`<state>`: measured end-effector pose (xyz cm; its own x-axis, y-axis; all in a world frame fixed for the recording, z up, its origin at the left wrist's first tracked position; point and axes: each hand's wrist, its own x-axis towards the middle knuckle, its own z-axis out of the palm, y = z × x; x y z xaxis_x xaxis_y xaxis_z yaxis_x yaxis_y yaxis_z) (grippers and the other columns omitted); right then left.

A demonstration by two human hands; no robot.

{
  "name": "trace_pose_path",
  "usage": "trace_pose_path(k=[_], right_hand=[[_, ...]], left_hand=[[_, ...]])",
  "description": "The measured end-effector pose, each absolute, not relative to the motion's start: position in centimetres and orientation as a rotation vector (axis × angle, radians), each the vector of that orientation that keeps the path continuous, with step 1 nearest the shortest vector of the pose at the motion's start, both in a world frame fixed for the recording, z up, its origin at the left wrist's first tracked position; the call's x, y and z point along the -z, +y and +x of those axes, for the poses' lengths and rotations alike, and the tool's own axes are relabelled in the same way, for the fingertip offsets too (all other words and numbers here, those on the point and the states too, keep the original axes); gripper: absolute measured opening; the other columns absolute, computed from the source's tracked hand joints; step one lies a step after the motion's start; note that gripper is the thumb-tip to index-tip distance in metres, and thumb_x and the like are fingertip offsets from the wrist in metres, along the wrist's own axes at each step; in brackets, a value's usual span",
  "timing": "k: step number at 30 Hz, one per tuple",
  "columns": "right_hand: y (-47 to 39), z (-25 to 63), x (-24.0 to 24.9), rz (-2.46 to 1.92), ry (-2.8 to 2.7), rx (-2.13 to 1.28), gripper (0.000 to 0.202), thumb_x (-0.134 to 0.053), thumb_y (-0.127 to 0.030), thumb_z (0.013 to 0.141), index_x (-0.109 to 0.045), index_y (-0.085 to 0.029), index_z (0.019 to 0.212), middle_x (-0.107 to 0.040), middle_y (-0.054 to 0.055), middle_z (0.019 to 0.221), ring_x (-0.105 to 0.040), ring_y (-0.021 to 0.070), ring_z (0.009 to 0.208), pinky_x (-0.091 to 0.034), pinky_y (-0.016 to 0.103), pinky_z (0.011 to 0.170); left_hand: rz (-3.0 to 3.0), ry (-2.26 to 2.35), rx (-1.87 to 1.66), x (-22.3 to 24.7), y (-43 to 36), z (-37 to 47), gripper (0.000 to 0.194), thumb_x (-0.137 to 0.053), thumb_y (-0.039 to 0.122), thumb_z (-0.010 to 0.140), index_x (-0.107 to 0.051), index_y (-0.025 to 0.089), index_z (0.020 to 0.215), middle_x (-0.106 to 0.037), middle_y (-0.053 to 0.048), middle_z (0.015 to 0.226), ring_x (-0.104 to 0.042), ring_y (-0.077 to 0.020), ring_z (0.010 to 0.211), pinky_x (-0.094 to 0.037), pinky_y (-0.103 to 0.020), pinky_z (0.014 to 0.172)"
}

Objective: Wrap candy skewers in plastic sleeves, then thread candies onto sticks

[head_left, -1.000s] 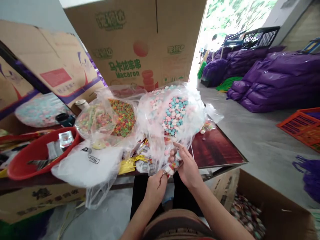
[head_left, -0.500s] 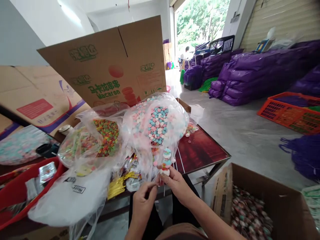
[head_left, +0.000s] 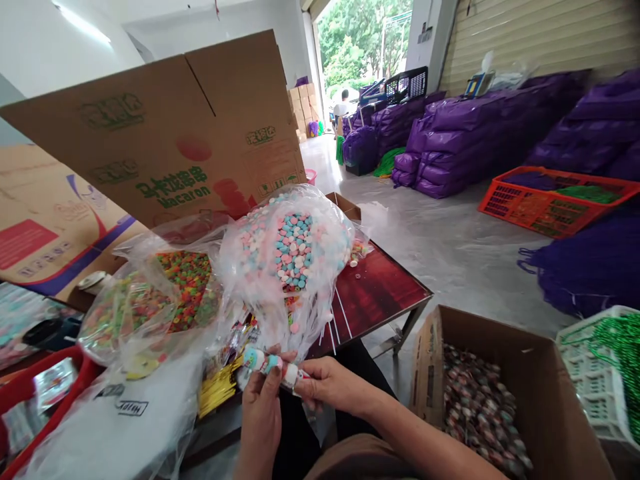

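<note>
A candy skewer (head_left: 255,360) of white, blue and red pieces lies almost level in front of me, its blue-topped end pointing left. My left hand (head_left: 263,400) is closed around its middle, with thumb and fingers on the pieces. At the right end, my right hand (head_left: 327,383) pinches the skewer. Whether a clear wrapper covers it I cannot tell. Just beyond my hands stands a clear bag of pink, blue and white candies (head_left: 294,250). Gold twist ties (head_left: 219,387) lie left of my left hand.
White sticks (head_left: 343,313) rest on the red table (head_left: 385,283). A bag of colourful ring candies (head_left: 187,287) sits left, before a large carton (head_left: 215,147). At right, an open box (head_left: 545,380) contains many wrapped pieces. Purple sacks (head_left: 460,147) and an orange crate (head_left: 555,207) stand farther off.
The skewer has gone from upright to nearly level, tipping left. My left hand has come up onto its middle, while my right hand stays at its lower end. The view has turned right.
</note>
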<state>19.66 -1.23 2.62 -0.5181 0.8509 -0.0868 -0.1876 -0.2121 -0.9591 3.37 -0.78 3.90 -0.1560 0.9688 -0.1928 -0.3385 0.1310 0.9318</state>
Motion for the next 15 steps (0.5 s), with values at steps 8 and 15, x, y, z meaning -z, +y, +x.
trace_pose_path(k=[8,15], right_hand=[[-2.5,20.1,-2.4,-0.851,-1.231,-1.727,0.07,-0.061,-0.089,0.078,-0.054,-0.019,0.071,-0.047,-0.008,0.052,-0.038,0.0051,0.046,-0.03,0.021,0.047],[-3.0,21.2,-2.7,-0.607,-1.005,-1.869,0.07,-0.066,-0.088,0.074,-0.054,-0.019,0.07,-0.041,-0.01,0.047,-0.033,0.0039,0.042,-0.022,0.023,0.045]], left_hand=[[0.83,1.158,-1.305,-4.3,-0.8,4.4,0.068,-0.095,0.049,0.064,-0.072,0.024,0.123,-0.081,-0.004,0.092,-0.076,-0.0199,0.084,-0.062,-0.028,0.079],[0.913,1.012,-0.904,-2.4,-1.1,3.9,0.059,-0.097,0.05,0.056,-0.081,0.019,0.104,-0.08,-0.016,0.111,-0.073,-0.0353,0.112,-0.062,-0.045,0.095]])
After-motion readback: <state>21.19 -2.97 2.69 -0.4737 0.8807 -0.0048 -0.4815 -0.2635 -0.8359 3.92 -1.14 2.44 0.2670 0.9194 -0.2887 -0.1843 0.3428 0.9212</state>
